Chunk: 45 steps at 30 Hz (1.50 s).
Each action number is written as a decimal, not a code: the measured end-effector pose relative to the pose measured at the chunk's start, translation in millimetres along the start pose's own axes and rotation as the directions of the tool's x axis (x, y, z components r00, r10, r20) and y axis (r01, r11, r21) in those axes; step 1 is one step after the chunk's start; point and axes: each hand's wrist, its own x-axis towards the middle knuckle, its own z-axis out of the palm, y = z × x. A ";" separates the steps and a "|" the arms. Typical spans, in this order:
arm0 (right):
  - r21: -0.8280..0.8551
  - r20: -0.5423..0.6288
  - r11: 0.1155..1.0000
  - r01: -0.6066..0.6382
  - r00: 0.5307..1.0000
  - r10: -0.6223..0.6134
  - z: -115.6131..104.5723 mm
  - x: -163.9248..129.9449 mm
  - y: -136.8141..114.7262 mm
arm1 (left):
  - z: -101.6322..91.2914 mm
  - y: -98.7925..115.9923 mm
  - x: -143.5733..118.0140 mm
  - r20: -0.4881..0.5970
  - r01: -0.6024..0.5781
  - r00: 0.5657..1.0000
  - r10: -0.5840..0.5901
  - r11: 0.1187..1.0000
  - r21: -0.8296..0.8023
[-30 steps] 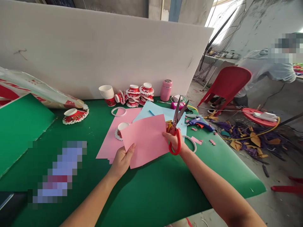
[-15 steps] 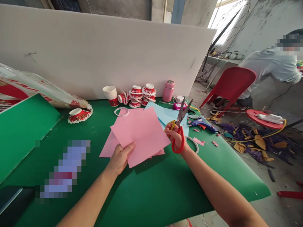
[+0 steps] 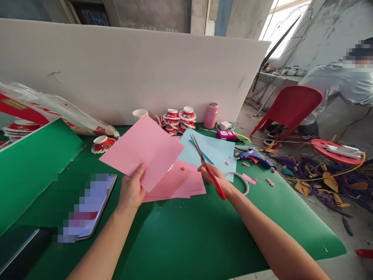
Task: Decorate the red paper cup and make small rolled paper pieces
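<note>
The left hand (image 3: 132,190) grips a pink sheet (image 3: 142,149) near its lower corner, thumb on top, and holds it tilted above the green table (image 3: 180,237), partly over more pink paper (image 3: 171,188). The right hand (image 3: 220,177) grasps red-handled scissors (image 3: 215,182) – their blades nearly together, pointing away over a light blue sheet (image 3: 217,142) – with a white ring (image 3: 246,188) just beside the wrist and a blue glue gun (image 3: 253,154) farther right
</note>
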 end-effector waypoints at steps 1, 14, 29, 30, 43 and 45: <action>-0.053 0.053 0.998 -0.024 0.998 0.027 0.2 -1.6 -3.9 | 0.2 2.1 0.0 -0.003 -0.028 1.000 0.028 1.000 -0.002; -0.269 0.321 0.962 -0.042 0.938 0.131 6.5 -12.7 -20.7 | 5.5 15.1 -8.1 -0.005 -0.068 0.998 0.068 0.997 0.020; -0.407 0.336 0.911 -0.065 0.917 0.216 8.4 -16.0 -25.8 | 5.2 10.0 -11.8 0.048 -0.038 0.998 0.037 0.999 0.031; -0.413 0.337 0.908 -0.065 0.916 0.219 8.5 -16.0 -26.1 | 5.4 9.8 -11.9 0.045 -0.034 0.998 0.033 0.999 0.030; -0.424 0.340 0.903 -0.072 0.912 0.232 10.7 -16.8 -27.3 | 4.7 6.8 -11.9 0.056 -0.040 0.998 0.038 0.999 0.031; -0.423 0.342 0.904 -0.062 0.913 0.223 10.8 -16.9 -28.1 | 4.3 5.7 -11.7 0.063 -0.042 0.997 0.041 0.999 0.027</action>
